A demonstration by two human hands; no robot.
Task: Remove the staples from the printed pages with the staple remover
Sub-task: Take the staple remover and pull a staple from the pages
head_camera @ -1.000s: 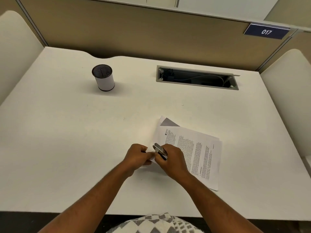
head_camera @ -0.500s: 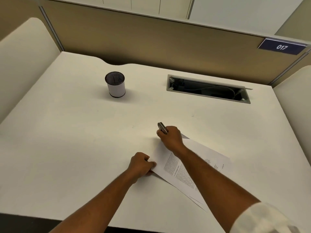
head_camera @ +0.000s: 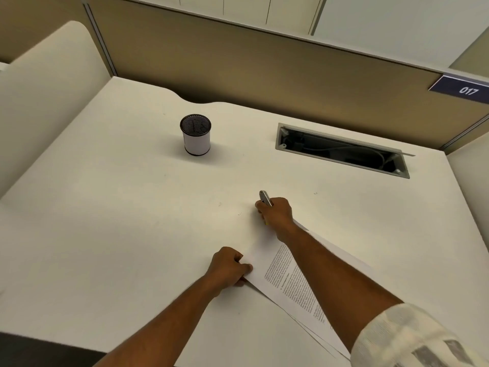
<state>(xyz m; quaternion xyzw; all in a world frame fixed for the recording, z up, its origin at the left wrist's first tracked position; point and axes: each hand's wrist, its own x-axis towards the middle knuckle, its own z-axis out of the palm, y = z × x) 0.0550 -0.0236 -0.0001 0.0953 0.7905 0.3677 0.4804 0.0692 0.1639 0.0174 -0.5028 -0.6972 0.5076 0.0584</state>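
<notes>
Printed pages point(head_camera: 288, 282) lie on the desk point(head_camera: 132, 221), well nearer the viewer than the pen cup point(head_camera: 195, 135). Left hand point(head_camera: 229, 268) pinches their near-left corner. Right hand point(head_camera: 275, 214), closed around the staple remover point(head_camera: 265, 198), sits past the pages' far corner, toward the cup.

Two bare forearms, no watch or rings seen. Right arm: short sleeve point(head_camera: 412, 337) well back from fingers, pale cream fabric with grey patches (pattern blurred). Left hand point(head_camera: 229, 268), right hand point(head_camera: 275, 213): bare.
</notes>
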